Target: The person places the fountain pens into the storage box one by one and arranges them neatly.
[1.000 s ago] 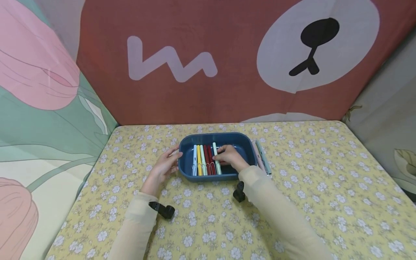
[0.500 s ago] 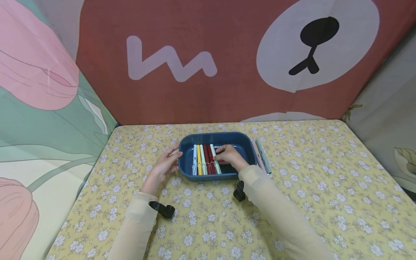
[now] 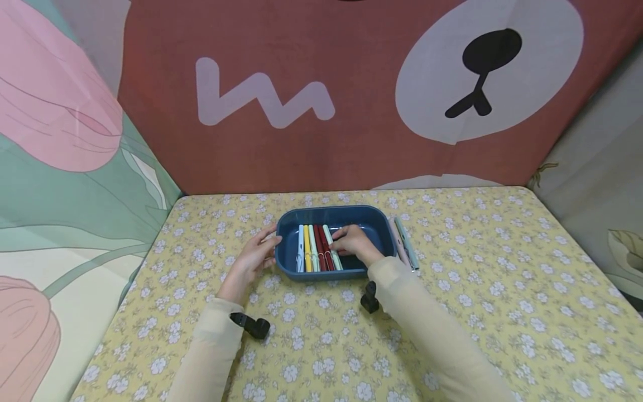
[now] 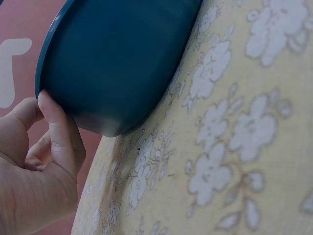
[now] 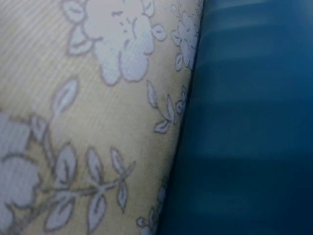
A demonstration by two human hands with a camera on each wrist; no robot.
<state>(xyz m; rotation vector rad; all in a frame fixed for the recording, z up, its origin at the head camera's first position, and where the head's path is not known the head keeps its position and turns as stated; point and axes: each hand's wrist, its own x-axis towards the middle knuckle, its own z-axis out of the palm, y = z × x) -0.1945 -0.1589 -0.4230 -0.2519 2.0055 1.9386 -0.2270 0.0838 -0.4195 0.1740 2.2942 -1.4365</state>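
In the head view, a dark blue tray (image 3: pixel 335 275) holds a row of slim pens with wire clips at their near ends. From the left lie a pale blue pen (image 3: pixel 301 245), a yellow pen (image 3: pixel 307 245), a pale green pen (image 3: pixel 313 245) and two dark red pens (image 3: pixel 320 244). My right hand (image 3: pixel 354 243) reaches into the tray and pinches another pale green pen (image 3: pixel 329 240), slightly slanted beside the red ones. My left hand (image 3: pixel 253 255) grips the tray's left end, thumb at the rim and fingers against the outer wall (image 4: pixel 112 63).
Just right of the tray, a pale pink pen (image 3: pixel 399 240) and a grey-green pen (image 3: pixel 407 243) lie on the yellow floral tablecloth (image 3: pixel 321 346). A brown printed cloth (image 3: pixel 301 156) hangs behind the table. The right wrist view shows only cloth and tray wall.
The far end of the pale green pen in my right hand has swung left toward the red pens. My left hand has stayed at the tray's end.
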